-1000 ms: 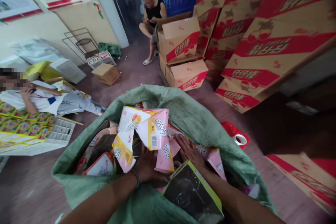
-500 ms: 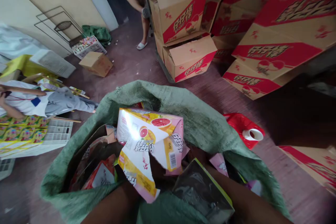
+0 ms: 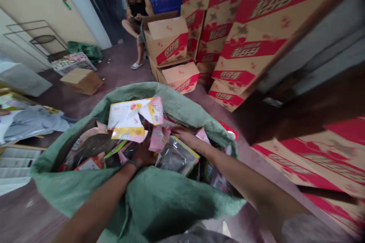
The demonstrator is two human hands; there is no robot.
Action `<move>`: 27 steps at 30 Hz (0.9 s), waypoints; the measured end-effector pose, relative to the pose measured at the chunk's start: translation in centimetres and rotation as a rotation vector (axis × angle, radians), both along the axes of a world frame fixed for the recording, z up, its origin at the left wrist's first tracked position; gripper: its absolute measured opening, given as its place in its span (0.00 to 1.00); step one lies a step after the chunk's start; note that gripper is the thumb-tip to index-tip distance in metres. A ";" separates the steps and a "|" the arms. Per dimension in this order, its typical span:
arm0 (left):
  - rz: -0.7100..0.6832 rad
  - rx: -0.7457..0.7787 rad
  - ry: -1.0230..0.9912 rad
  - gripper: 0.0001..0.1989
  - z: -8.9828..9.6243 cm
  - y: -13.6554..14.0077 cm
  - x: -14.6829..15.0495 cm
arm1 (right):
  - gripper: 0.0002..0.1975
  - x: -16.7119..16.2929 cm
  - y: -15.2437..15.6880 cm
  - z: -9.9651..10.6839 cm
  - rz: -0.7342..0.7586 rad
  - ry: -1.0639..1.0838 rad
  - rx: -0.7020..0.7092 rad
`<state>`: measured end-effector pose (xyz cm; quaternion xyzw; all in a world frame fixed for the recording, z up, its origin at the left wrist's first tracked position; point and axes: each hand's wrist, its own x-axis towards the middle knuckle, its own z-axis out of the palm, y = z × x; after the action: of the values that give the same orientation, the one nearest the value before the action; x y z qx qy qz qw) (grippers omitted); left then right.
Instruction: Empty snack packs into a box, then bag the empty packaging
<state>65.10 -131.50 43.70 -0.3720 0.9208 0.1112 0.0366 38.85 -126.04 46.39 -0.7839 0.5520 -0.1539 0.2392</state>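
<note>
Both of my hands are inside the mouth of a large green woven sack (image 3: 182, 102) full of flattened and torn packaging. My left hand (image 3: 144, 155), with a dark band at the wrist, presses down among the pieces. Its fingers look spread, though their tips are partly hidden. To its right, my right hand (image 3: 185, 137) lies stretched out over the packaging, fingers extended and open. A torn white, yellow and pink carton (image 3: 125, 115) with grapefruit pictures rests just beyond my left hand. Between and below the hands lies a dark box with a clear window (image 3: 176, 155).
Red-and-tan cardboard cartons (image 3: 234, 53) are stacked behind and to the right, with more cartons (image 3: 308, 159) at the near right. A person (image 3: 138, 11) sits at the back. A small carton (image 3: 82, 81) stands on the floor, and a red stool (image 3: 228, 129) shows beside the sack.
The view has swung up and right, so the sack appears lower and smaller. My hands, hidden among the packaging before, now show on top of it. The torn carton has tipped flatter.
</note>
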 end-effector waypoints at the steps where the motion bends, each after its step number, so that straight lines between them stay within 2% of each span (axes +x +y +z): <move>1: -0.021 -0.001 -0.022 0.25 0.4 0.3 0.0 | 0.16 -0.9 0.9 2.2 0.004 0.004 0.031; 3: -0.023 -0.021 -0.096 0.23 0.9 1.0 0.1 | 0.15 -2.8 3.8 6.2 -0.113 0.013 0.029; 4: -0.006 -0.034 -0.126 0.23 1.0 1.3 0.2 | 0.17 -3.6 5.8 7.8 -0.240 0.040 -0.008; 6: 0.025 -0.053 -0.160 0.30 1.0 1.9 0.4 | 0.33 -4.9 10.5 9.5 -0.566 0.140 -0.068; 7: 0.026 -0.057 -0.164 0.31 1.0 2.1 0.4 | 0.43 -5.4 13.0 9.7 -0.718 0.192 -0.031; 8: 0.014 -0.055 -0.162 0.31 1.1 2.3 0.5 | 0.47 -5.7 15.4 9.5 -0.833 0.220 0.074; 9: -0.004 -0.054 -0.155 0.30 1.2 2.5 0.5 | 0.44 -6.0 17.6 9.2 -0.906 0.221 0.218; 10: -0.019 -0.053 -0.152 0.30 1.4 2.6 0.5 | 0.35 -6.3 19.6 8.8 -0.947 0.207 0.349; 12: -0.033 -0.054 -0.146 0.34 2.0 2.6 0.6 | 0.15 -6.6 22.4 8.7 -0.974 0.189 0.475; 14: -0.021 -0.063 -0.133 0.42 2.8 2.5 0.7 | 0.14 -6.8 23.7 9.5 -1.011 0.230 0.404; 18: -0.005 -0.081 -0.057 0.54 4.3 2.5 1.5 | 0.13 -5.6 23.9 10.8 -1.106 0.323 0.199; 20: -0.006 -0.097 -0.023 0.56 5.0 2.8 2.2 | 0.14 -4.5 23.8 9.9 -1.162 0.340 0.177; 23: 0.009 -0.087 -0.018 0.57 6.0 3.5 3.2 | 0.20 -2.7 24.0 7.4 -1.188 0.322 0.227; 27: 0.035 -0.061 -0.035 0.56 7.0 4.6 4.0 | 0.16 -1.2 24.8 5.5 -1.173 0.269 0.295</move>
<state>69.15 -126.94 50.69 -0.3909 0.9164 0.0770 0.0391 37.68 -101.27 51.93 -0.3211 0.9317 -0.0819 0.1489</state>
